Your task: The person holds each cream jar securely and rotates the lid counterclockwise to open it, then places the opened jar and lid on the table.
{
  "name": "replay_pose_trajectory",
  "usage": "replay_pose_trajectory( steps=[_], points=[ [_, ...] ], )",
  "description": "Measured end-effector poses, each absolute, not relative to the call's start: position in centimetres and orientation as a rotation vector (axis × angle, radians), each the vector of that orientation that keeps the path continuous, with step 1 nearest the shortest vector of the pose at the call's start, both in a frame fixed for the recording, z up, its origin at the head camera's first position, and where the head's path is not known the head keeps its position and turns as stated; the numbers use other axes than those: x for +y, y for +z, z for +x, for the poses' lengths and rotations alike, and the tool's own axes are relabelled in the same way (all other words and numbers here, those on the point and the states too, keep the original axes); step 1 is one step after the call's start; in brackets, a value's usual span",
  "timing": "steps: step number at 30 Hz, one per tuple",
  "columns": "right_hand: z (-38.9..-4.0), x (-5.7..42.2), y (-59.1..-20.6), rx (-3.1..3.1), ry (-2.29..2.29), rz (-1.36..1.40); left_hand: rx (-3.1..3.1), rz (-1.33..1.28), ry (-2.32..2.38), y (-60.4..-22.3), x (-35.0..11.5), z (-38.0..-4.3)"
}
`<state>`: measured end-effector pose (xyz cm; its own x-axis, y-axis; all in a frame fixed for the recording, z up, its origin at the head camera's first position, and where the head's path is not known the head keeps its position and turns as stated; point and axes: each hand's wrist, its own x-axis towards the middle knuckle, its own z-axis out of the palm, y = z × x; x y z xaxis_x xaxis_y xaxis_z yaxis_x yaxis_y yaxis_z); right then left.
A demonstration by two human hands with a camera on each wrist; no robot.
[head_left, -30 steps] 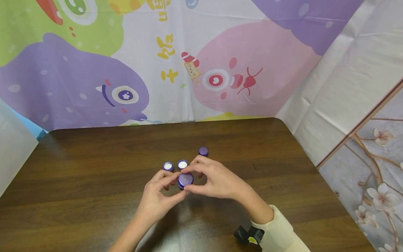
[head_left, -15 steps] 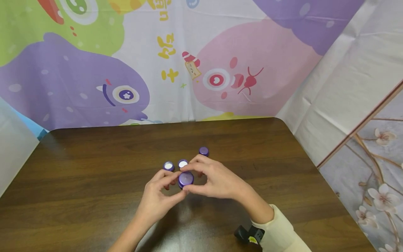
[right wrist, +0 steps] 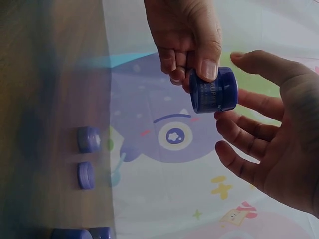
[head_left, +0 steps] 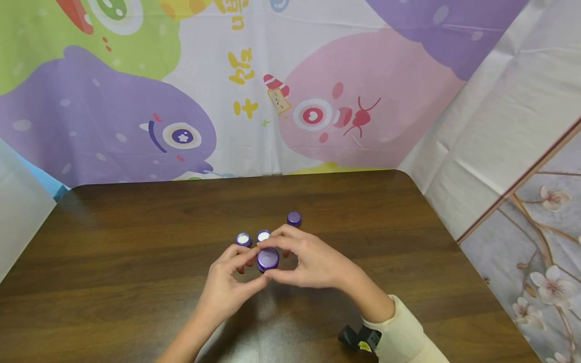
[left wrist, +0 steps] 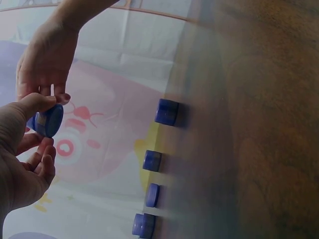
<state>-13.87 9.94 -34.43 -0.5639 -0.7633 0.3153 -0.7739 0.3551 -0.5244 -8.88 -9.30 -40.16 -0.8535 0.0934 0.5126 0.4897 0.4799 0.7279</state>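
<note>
"Head view: what is filling the frame?"

"Cartoon-printed cloth is hanging beyond the hands, and a dark wooden table is spreading beneath them."

"And the hands themselves?"

"The left hand is gripping a purple jar in front of the person, lifted off the tabletop, thumb pressing its labelled side. The right hand is curving loosely about the lid; its thumb is standing off in the right wrist view, so it is not clamping. Whether a fingertip is touching, I cannot tell."

"Why that arrangement?"

"Presumably the left is keeping to the body so that the upper end is lying free for the right. Raising it is probably giving both sets of fingers room around the rim."

"What is sitting beyond?"

"Four small purple pieces are forming a loose line in the wrist views. From above, three are showing; the right hand is apparently screening the fourth. One purple-topped jar is standing beyond the right knuckles, a white-topped one is resting beyond the left fingertips, and a flat, white-faced disc, likely an upturned cap, is lying between. They are probably sitting there for easy reach."
</note>
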Motion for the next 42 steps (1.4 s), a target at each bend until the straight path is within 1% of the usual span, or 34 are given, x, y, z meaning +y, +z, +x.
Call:
replay_pose_trajectory(
  steps=[4, 16, 25, 36, 42],
  points=[
    [-13.85, 9.97, -34.36, -2.571, 1.015, 1.424, -2.321, -0.483, -1.327, -40.12, -9.25, -8.91],
    [-13.84, 9.92, -34.43, -2.568, 0.988, 1.492, -2.304, -0.504, -1.328, -40.32, -9.18, -8.80],
    [-13.90, 10.05, -34.49, -2.566, 0.987, 1.434, -2.307, -0.497, -1.316, -40.22, -9.15, -8.84],
    [-13.89, 10.00, -34.42, -2.563, 0.972, 1.501, -2.302, -0.506, -1.320, -40.23, -9.15, -8.82],
    [-13.88, 10.09, -34.34, -2.577, 0.983, 1.454, -2.314, -0.490, -1.317, -40.19, -9.16, -8.90]
  ],
)
